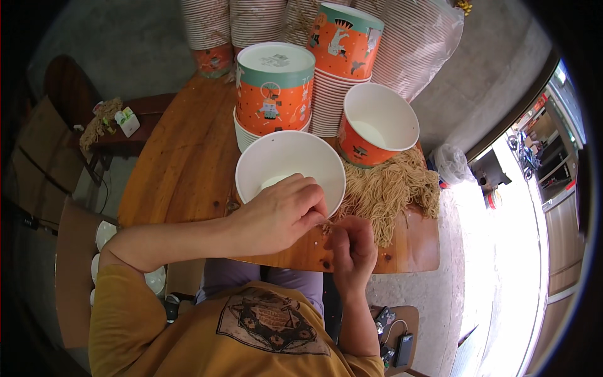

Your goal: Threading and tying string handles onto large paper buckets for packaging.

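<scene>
My left hand (pixel 284 212) reaches across in front of a white-lined paper tub (pixel 286 152) that stands open on the table, its fingers pinched together. Close beside it, my right hand (pixel 353 246) is also closed in a pinch. Between the fingertips shows a short bit of tan string (pixel 328 225), partly hidden by the fingers. To the right lies a loose heap of tan strings (pixel 392 188). A second open tub (pixel 380 117), orange outside, leans tilted at the heap's far edge.
Behind the near tub, an upside-down orange and green tub (pixel 274 88) tops a stack. Another printed tub (pixel 345 39) tops a taller stack (pixel 333 103). Plastic-wrapped stacks (pixel 418 44) line the back of the wooden table (pixel 166 182). At left, a cardboard box (pixel 72 276) holds white round things.
</scene>
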{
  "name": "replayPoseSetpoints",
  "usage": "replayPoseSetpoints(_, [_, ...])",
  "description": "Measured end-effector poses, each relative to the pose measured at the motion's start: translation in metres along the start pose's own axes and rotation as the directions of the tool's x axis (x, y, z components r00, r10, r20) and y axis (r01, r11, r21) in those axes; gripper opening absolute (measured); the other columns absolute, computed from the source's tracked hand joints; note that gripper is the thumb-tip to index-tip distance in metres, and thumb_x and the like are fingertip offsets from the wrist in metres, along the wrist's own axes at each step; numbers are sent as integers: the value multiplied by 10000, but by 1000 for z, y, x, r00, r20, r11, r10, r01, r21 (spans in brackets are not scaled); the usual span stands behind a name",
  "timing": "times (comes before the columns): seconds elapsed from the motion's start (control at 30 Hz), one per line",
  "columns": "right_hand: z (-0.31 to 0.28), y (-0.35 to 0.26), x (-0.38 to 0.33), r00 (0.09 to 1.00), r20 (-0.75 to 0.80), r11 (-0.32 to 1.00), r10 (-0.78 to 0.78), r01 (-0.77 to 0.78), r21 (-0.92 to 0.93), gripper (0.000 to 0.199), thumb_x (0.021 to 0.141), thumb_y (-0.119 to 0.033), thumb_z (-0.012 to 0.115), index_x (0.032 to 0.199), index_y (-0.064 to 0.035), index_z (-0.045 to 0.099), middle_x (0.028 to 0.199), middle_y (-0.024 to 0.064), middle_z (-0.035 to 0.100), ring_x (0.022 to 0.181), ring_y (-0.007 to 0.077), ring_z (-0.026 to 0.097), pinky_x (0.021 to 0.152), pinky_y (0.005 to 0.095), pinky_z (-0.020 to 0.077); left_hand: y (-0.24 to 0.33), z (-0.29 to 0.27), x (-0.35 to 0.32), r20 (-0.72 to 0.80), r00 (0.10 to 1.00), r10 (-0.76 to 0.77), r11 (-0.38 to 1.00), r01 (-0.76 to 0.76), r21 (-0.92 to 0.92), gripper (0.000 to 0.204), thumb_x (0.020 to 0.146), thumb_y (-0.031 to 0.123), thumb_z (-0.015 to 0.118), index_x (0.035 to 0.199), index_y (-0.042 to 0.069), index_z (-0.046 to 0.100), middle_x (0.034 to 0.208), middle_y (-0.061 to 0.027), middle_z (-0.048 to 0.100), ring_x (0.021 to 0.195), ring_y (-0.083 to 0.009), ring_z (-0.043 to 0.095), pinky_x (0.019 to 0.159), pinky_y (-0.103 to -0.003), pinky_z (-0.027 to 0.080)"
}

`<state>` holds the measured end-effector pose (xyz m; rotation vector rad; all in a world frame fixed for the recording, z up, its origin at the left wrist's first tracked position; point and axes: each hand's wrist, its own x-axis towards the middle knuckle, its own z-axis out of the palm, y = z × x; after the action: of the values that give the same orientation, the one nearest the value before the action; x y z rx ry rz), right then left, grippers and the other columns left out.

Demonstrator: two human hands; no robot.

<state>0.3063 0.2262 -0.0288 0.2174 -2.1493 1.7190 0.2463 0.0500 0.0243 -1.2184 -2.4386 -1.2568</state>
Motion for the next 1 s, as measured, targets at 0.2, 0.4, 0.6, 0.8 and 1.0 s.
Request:
replayPoseSetpoints(0.2, [0,4,-1,997,-24,983,72,-67,170,80,911,-25,578,981,-27,538,621,-3,526,561,52,488,528,199,401,1,0,1,-26,999,25,1000,-25,17,146,827,24,660,863,29,518,834,-95,549,813,-283,557,709,-385,462])
replayPoseSetpoints(0.4, [3,-15,4,1000,2,988,4,-4,-152,126,868,-46,664,971,-67,596,583,-27,471,510,39,424,482,216,360,2,1,0,-57,998,30,1000,-31,-5,158,816,13,662,857,30,511,829,-95,535,801,-293,548,702,-396,457])
replayPoseSetpoints(0.6, [5,-12,0,998,-3,956,-64,60,-288,130,849,-71,705,943,-78,615,557,5,486,471,76,455,468,231,386,0,3,-4,-48,994,101,994,-99,53,174,816,5,656,896,34,504,860,-97,533,841,-299,543,717,-399,462])
replayPoseSetpoints(0.8, [-10,-29,5,990,116,966,84,-53,-253,168,843,-89,716,970,-77,608,626,34,549,539,125,541,517,260,442,5,-14,-7,48,996,-70,992,64,106,206,861,140,647,947,40,489,906,-104,551,907,-287,544,763,-414,468])
replayPoseSetpoints(1.0, [-48,-49,25,945,314,848,-87,236,-475,128,834,-69,703,932,-61,621,793,80,582,624,216,600,571,337,485,-7,-32,-38,221,970,-102,982,63,180,242,847,179,679,1003,58,540,908,-64,549,921,-265,544,751,-402,479])
